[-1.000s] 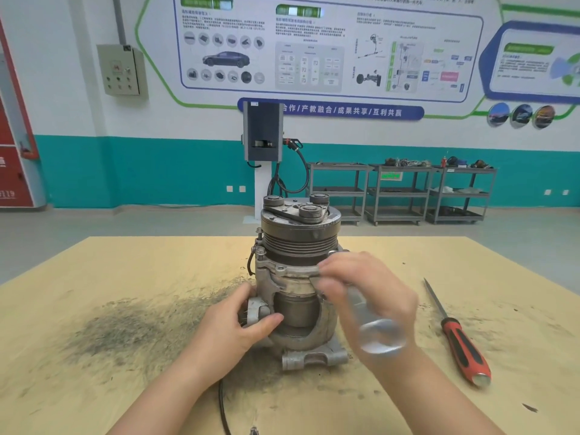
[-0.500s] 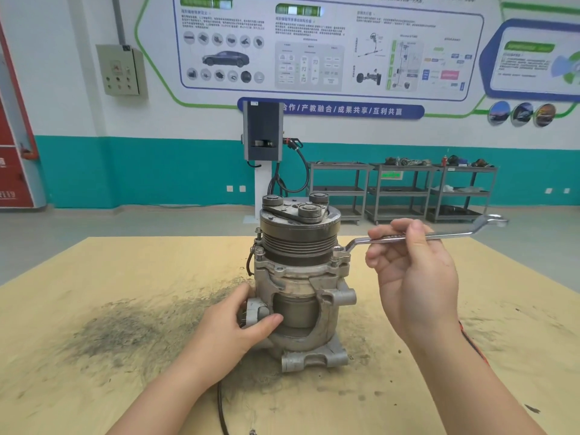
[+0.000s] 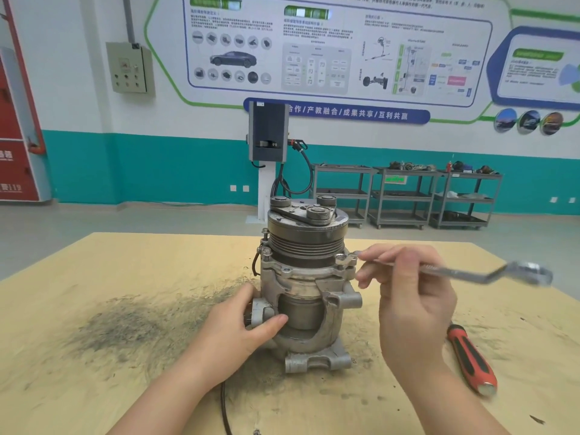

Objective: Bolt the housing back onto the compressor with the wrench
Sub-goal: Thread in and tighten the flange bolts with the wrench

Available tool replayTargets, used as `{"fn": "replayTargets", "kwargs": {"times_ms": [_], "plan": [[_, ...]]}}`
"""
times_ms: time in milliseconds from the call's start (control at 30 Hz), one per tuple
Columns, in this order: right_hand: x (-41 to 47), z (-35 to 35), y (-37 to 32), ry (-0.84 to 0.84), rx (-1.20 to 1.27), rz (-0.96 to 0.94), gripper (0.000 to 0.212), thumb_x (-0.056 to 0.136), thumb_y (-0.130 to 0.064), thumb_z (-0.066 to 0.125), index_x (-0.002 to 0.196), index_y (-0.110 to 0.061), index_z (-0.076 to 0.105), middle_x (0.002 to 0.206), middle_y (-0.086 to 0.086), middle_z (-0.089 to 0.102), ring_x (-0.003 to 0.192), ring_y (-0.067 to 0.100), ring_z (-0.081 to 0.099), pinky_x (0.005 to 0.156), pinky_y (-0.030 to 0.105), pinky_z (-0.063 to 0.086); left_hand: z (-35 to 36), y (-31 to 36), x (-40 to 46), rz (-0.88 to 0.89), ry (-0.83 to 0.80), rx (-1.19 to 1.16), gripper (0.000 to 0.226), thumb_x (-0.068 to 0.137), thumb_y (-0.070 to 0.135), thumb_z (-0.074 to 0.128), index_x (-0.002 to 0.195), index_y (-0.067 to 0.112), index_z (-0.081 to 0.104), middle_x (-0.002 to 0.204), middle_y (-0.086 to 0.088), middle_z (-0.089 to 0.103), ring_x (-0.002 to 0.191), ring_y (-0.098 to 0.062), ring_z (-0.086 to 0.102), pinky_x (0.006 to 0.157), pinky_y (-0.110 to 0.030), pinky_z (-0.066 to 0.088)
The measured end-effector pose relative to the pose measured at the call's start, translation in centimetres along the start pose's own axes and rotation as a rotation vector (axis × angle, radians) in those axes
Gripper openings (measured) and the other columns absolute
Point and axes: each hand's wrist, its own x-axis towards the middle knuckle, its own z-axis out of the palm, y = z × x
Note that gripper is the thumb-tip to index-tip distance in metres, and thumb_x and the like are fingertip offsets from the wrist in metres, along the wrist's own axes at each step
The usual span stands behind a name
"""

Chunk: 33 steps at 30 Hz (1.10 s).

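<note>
The compressor [image 3: 309, 243] stands upright on the wooden table [image 3: 125, 271], pulley end up, inside its grey cast housing [image 3: 332, 312]. My left hand [image 3: 241, 328] grips the housing's lower left lug, thumb across the front. My right hand [image 3: 411, 296] holds the shaft of a silver ring wrench [image 3: 489, 273], blurred by motion. The wrench's near end sits on a bolt [image 3: 342, 257] at the housing's upper right flange. Another bolt [image 3: 266, 252] stands at the upper left flange.
A red-handled screwdriver [image 3: 467, 359] lies on the table right of my right wrist. Dark metal dust covers the table left of the compressor. A black cable [image 3: 224, 409] runs from the compressor toward the near edge. Shelving carts stand by the far wall.
My right hand swung the wrench from the front of the housing out to the right, then lowered; the wrench's far end dropped. My left hand kept its grip.
</note>
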Motion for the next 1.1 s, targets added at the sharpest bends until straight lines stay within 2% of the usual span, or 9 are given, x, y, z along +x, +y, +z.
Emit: {"fn": "replayTargets", "kwargs": {"times_ms": [67,133,233,300,400,500,800,933,1100], "plan": [[-0.6,0.2,-0.2,-0.164,-0.174,-0.194,0.026,0.101,-0.032,0.047,0.085,-0.02,0.064,0.081,0.003,0.067,0.072,0.016,0.065,0.069,0.026,0.053,0.0,-0.1,0.0,-0.007,-0.002,0.024,0.03,0.082,0.058,0.068,0.087,0.035,0.05,0.081,0.029,0.065,0.059,0.009,0.055,0.054,-0.006,0.039],[-0.8,0.4,-0.4,-0.268,-0.338,-0.299,0.036,0.1,-0.035,0.05,0.083,-0.009,0.069,0.086,0.002,0.067,0.081,0.012,0.066,0.074,0.023,0.053,0.1,-0.2,0.0,-0.019,0.0,0.029,0.033,0.08,0.064,0.066,0.088,0.036,0.049,0.078,0.029,0.065,0.058,0.009,0.054,0.052,-0.008,0.039],[-0.9,0.5,-0.8,-0.33,-0.464,-0.368,0.042,0.098,-0.036,0.053,0.082,-0.001,0.071,0.086,0.002,0.068,0.085,0.011,0.065,0.079,0.02,0.052,0.0,-0.2,0.0,-0.041,0.007,0.027,0.052,0.069,0.076,0.06,0.091,0.03,0.051,0.084,0.014,0.069,0.061,0.0,0.057,0.056,-0.015,0.043],[-0.6,0.4,-1.0,-0.32,-0.435,-0.351,0.038,0.098,-0.037,0.052,0.087,-0.006,0.071,0.088,-0.001,0.069,0.085,0.011,0.066,0.08,0.021,0.052,0.1,-0.2,0.0,-0.036,0.004,0.027,0.049,0.074,0.071,0.063,0.089,0.027,0.05,0.08,0.019,0.068,0.058,0.002,0.056,0.053,-0.012,0.04],[0.4,0.3,-1.6,-0.113,-0.218,-0.12,0.023,0.101,-0.035,0.044,0.092,-0.024,0.062,0.085,-0.002,0.068,0.07,0.015,0.066,0.068,0.027,0.054,0.2,-0.1,0.0,-0.021,0.003,0.019,0.033,0.084,0.054,0.068,0.087,0.026,0.05,0.07,0.03,0.063,0.053,0.01,0.052,0.051,-0.006,0.038],[1.7,-0.2,-1.7,0.114,0.079,0.258,0.024,0.101,-0.027,0.041,0.088,-0.011,0.054,0.075,0.004,0.069,0.057,0.017,0.062,0.058,0.027,0.053,0.3,-0.1,0.0,-0.017,0.011,0.009,0.031,0.085,0.051,0.069,0.088,0.026,0.051,0.072,0.03,0.063,0.054,0.011,0.053,0.052,-0.005,0.038],[4.5,-2.2,0.1,0.046,0.471,0.81,0.027,0.102,-0.017,0.037,0.084,-0.008,0.055,0.068,0.007,0.064,0.051,0.015,0.056,0.051,0.022,0.05,0.2,0.0,-0.1,-0.016,0.021,0.033,0.03,0.083,0.057,0.067,0.089,0.032,0.053,0.088,0.031,0.065,0.069,0.01,0.059,0.058,-0.005,0.04],[4.2,-2.8,0.8,0.042,0.389,0.84,0.025,0.102,-0.018,0.038,0.084,-0.008,0.053,0.064,0.009,0.06,0.046,0.015,0.049,0.045,0.022,0.044,0.1,-0.2,0.0,-0.02,0.027,0.04,0.032,0.082,0.059,0.067,0.087,0.031,0.054,0.092,0.03,0.065,0.078,0.009,0.061,0.058,-0.006,0.041],[4.1,-2.1,0.3,0.106,0.603,0.782,0.023,0.097,-0.016,0.04,0.081,-0.009,0.054,0.064,0.008,0.06,0.046,0.015,0.048,0.046,0.022,0.044,0.3,-0.2,0.0,-0.001,0.039,0.05,0.03,0.084,0.055,0.069,0.082,0.031,0.051,0.083,0.036,0.062,0.07,0.013,0.057,0.058,-0.004,0.039]]}}
